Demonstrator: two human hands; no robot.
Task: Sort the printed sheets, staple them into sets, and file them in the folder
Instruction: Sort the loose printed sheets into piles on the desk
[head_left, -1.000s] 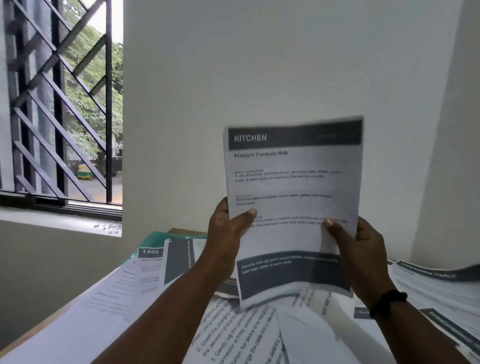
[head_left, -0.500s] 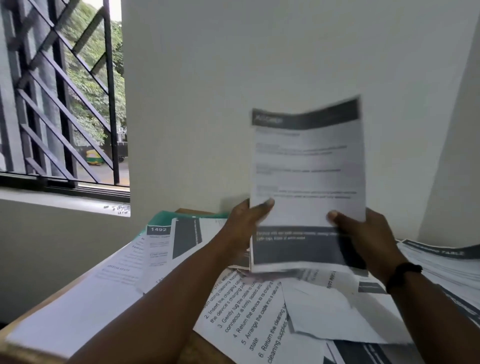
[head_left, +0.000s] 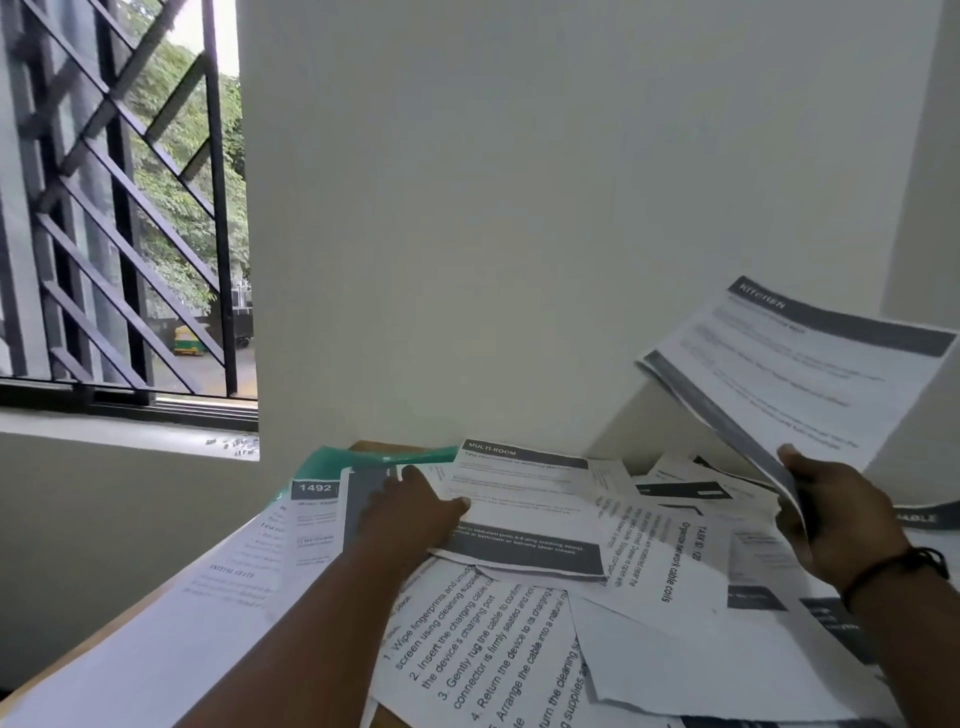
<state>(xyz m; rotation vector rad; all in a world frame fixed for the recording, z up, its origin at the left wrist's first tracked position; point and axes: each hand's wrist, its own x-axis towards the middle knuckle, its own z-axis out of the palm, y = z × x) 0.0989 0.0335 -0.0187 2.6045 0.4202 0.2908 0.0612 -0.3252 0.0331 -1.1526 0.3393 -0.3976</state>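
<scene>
Many printed sheets lie scattered and overlapping on a table. My right hand grips the bottom edge of the KITCHEN sheet, holding it tilted up at the right, clear of the pile. My left hand rests on the left edge of a MULTI-ROOM sheet that lies on top of the pile, thumb on its face. A green folder pokes out from under the papers at the back of the table. No stapler is visible.
The wooden table stands against a white wall, with a corner at the right. A barred window and its sill are at the left. Sheets hang over the table's left edge.
My left hand let go of the KITCHEN sheet and dropped onto the MULTI-ROOM sheet. My right hand swung the KITCHEN sheet out to the right. The view tipped down.
</scene>
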